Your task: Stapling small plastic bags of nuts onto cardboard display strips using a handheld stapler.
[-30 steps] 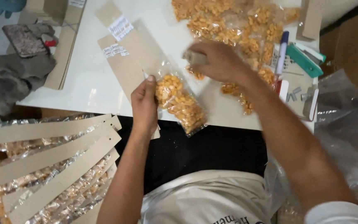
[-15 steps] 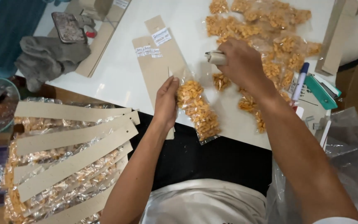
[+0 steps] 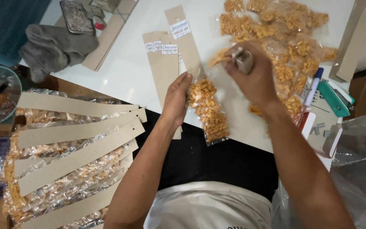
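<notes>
1. Our left hand (image 3: 176, 99) presses a clear bag of orange snacks (image 3: 207, 111) against a cardboard strip (image 3: 162, 72) on the white surface (image 3: 123, 72), fingers laid together flat along the bag's top edge
2. Our right hand (image 3: 255, 78) has lifted from the pile of snack bags (image 3: 289, 46) and now hovers just above the held bag, fingers curled tight around a small grey stapler (image 3: 244, 61)
3. That move suggests the bag is about to be fastened to the strip
4. Finished strips with bags (image 3: 77, 159) lie at our left; a grey cloth (image 3: 54, 44) and a teal stapler (image 3: 334, 98) sit apart
</notes>
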